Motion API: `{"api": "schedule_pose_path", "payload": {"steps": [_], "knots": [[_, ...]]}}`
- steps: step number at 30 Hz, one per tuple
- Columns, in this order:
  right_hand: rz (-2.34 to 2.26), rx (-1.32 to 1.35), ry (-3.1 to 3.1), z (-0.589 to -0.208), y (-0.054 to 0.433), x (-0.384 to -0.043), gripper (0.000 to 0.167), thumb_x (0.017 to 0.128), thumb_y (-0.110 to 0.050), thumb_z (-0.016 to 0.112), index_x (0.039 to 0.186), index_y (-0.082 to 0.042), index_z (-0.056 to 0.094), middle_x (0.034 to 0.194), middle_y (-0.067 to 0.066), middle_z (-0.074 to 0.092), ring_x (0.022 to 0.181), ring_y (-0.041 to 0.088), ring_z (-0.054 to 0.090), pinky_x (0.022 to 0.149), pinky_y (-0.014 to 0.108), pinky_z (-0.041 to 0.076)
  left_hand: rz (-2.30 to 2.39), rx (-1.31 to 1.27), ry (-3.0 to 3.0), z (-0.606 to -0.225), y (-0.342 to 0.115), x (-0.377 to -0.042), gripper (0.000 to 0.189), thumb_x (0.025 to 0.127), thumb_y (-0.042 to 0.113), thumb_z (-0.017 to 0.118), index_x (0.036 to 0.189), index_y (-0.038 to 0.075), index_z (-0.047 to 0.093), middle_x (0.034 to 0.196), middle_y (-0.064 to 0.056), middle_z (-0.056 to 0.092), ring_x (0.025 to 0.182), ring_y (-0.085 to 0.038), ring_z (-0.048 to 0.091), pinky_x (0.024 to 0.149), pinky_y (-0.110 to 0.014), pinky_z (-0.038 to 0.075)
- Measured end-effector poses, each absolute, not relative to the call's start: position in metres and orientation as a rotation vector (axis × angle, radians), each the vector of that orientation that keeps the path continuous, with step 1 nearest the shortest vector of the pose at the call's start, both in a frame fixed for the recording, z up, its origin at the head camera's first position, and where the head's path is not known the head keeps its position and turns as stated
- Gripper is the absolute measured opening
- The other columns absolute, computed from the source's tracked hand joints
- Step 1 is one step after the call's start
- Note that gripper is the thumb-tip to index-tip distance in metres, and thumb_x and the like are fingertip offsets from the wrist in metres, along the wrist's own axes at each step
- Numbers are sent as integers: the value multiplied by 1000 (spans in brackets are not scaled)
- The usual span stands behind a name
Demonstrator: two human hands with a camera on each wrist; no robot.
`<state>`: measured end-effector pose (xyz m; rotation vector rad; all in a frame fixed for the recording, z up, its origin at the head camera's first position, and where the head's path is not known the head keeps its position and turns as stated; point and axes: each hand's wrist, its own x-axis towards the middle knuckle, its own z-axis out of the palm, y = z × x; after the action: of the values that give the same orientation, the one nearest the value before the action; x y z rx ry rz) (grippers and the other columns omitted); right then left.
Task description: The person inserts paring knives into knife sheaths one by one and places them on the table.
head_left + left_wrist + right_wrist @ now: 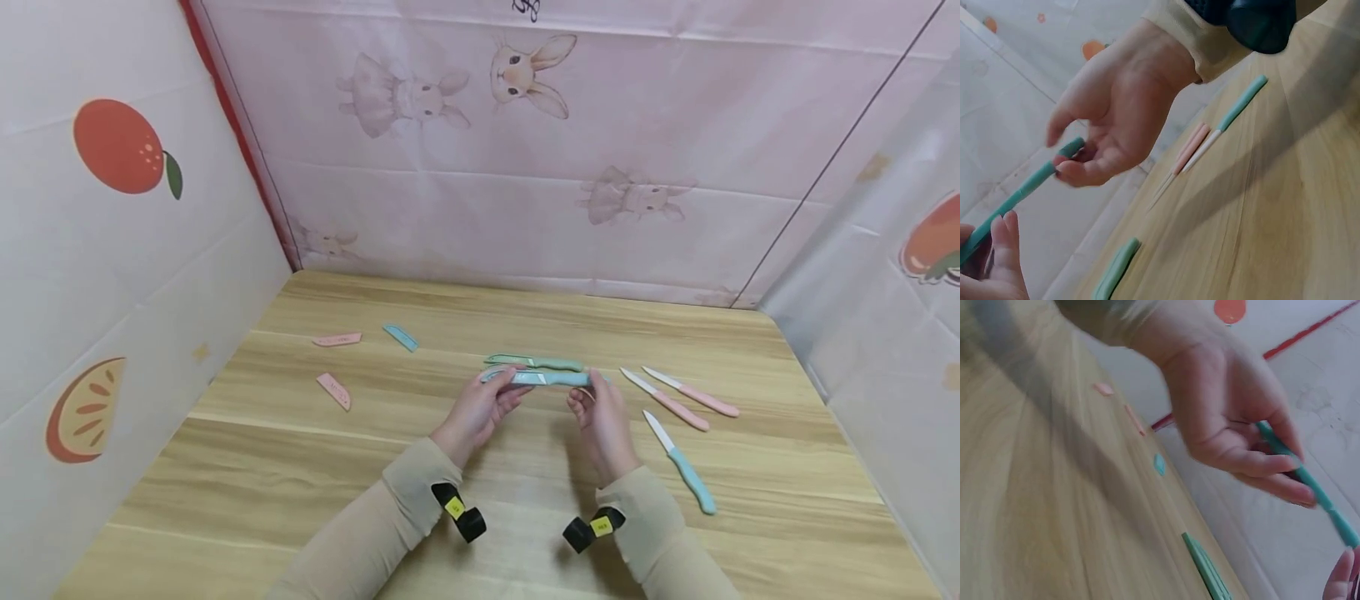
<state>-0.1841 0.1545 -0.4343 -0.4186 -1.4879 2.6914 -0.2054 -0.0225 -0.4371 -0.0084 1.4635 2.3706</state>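
Both hands hold a blue paring knife [564, 378] level over the table, its blade covered by a blue sheath [529, 378]. The left hand [480, 414] pinches the sheathed end. At the handle's end are the thumb and fingers of the right hand [604, 425], which grip it. Just behind the held knife lies a green knife [557, 363] in a green sheath. To the right rest two pink-handled knives [678, 410] with bare white blades and a blue-handled knife [690, 477], also bare.
On the left of the wooden table [300, 500] lie two pink sheaths [334, 392] and a blue sheath [401, 337]. Printed cloth walls [480, 225] stand at the back and both sides. Small black cameras [471, 523] are strapped to the wrists.
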Motion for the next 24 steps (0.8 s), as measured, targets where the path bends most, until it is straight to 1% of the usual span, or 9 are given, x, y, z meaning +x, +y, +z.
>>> {"api": "schedule_pose_path", "payload": {"steps": [3,5,7,10,12,15,19,22,24], "knots": [[2670,-451,-1495,-435,160,-186,14,101,-17,40,107,-5,42,82,-1,54,72,5,55,70,14,50,2364,-52,1552,-439,-25,-208,35,97,16,51,125,-5,52,101,-6,64,91,-14,63,80,-23,51],[2659,-467,-1499,-435,163,-187,13,100,-13,42,109,-4,41,83,-1,56,74,5,57,73,14,51,2372,-88,1593,-440,-26,-210,34,96,15,53,123,-6,52,96,-4,62,87,-12,62,79,-23,51],[2639,-474,-1504,-436,167,-187,13,99,-10,45,110,-5,41,82,-2,58,75,4,58,73,14,51,2405,-127,1606,-441,-29,-212,31,95,13,54,118,-6,52,93,-4,63,83,-11,63,75,-21,52],[2611,-485,-1490,-437,171,-188,14,96,-9,50,107,-6,42,80,-4,62,75,4,61,73,13,51,2464,-186,1596,-441,-33,-216,20,95,11,54,109,-3,51,92,-6,64,81,-12,65,69,-18,53],[2591,-489,-1485,-436,173,-188,13,96,-9,51,106,-6,44,78,-4,63,75,4,63,73,13,51,2505,-229,1589,-441,-35,-217,15,95,10,54,104,-1,52,91,-8,65,81,-13,66,66,-16,53],[2575,-486,-1480,-436,174,-186,12,96,-11,50,106,-5,48,80,-3,64,78,5,64,74,13,51,2557,-287,1614,-442,-36,-219,16,94,7,54,104,-5,55,89,-8,66,79,-11,67,63,-15,52],[2555,-501,-1482,-438,175,-185,12,96,-12,52,105,-5,55,85,-3,63,82,6,64,78,15,50,2567,-385,1711,-443,-37,-219,21,93,8,57,107,-7,60,89,-10,69,76,-11,67,67,-21,55],[2514,-527,-1542,-440,175,-186,15,95,-11,54,107,-3,54,85,-4,64,81,5,64,79,16,50,2526,-445,1775,-443,-38,-219,21,92,10,59,107,-5,63,90,-12,69,74,-12,67,66,-24,56],[2481,-543,-1590,-443,175,-187,19,95,-11,53,112,0,52,85,-4,64,81,4,64,80,16,50,2503,-475,1795,-444,-39,-220,21,92,10,60,106,-4,64,89,-11,69,72,-11,67,62,-22,55]]}}
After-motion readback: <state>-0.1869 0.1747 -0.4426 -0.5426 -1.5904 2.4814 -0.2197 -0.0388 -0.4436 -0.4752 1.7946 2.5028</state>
